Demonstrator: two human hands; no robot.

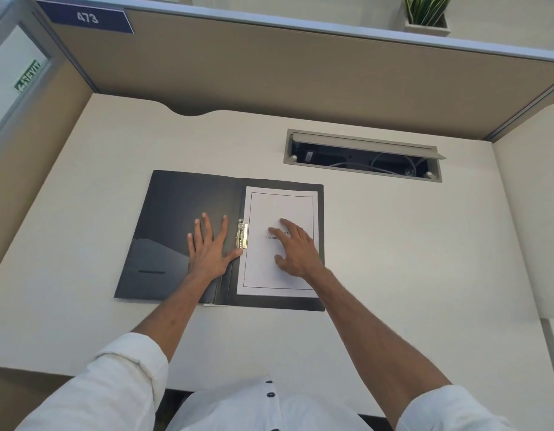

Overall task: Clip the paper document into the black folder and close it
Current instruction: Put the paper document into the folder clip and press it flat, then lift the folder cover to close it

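Pressing down with both hands, I have the black folder lying open flat on the desk in front of me. My left hand rests palm-down on the inside of the folder's left cover, its grip spread wide with the fingers fanned and holding nothing; the thumb reaches out to the right and touches the lower end of the metal clip, which sits along the spine just right of that hand. My right hand lies on the paper document, its grip also spread, fingertips pressing on the sheet near the printed title at its middle and pinching nothing. The document sits on the folder's right half, directly under my right hand, its left edge just beside the clip and between my two hands; I cannot tell whether the clip is closed over that edge. The sheet is white with a thin black border line. Beyond my right hand, well apart from the folder, an open cable tray is set into the desk, with wires inside. My rolled white sleeves show nearest me.
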